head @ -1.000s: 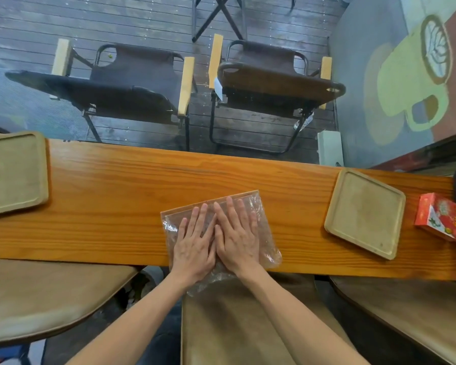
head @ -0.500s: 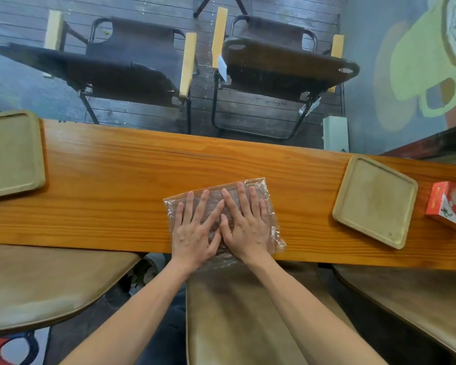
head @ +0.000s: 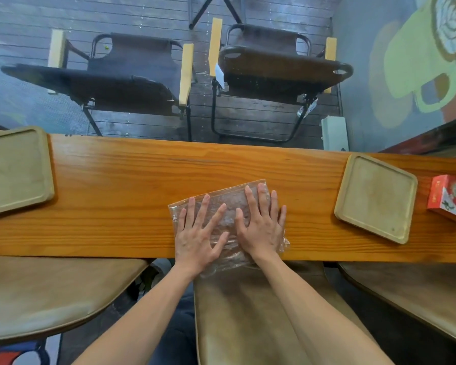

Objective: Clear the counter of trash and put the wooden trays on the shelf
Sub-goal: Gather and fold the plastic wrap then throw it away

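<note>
A clear plastic bag (head: 228, 210) lies flat on the orange wooden counter (head: 132, 180), its near end hanging over the front edge. My left hand (head: 199, 237) and my right hand (head: 261, 223) rest palm-down on it, side by side, fingers spread. One pale wooden tray (head: 375, 197) sits on the counter to the right. Another wooden tray (head: 13, 169) sits at the far left, partly cut off by the frame. A red carton (head: 449, 197) stands at the right edge of the counter.
Beyond the counter stand two dark folding chairs (head: 132, 80) (head: 279, 72) on a plank floor. A small white box (head: 334, 134) sits on the floor by the painted wall. Padded stool seats (head: 50, 293) (head: 237, 317) line the near side below the counter.
My hands have slid apart on the bag, the right one moving further up and right. The camera has shifted slightly, so the counter sits lower in view.
</note>
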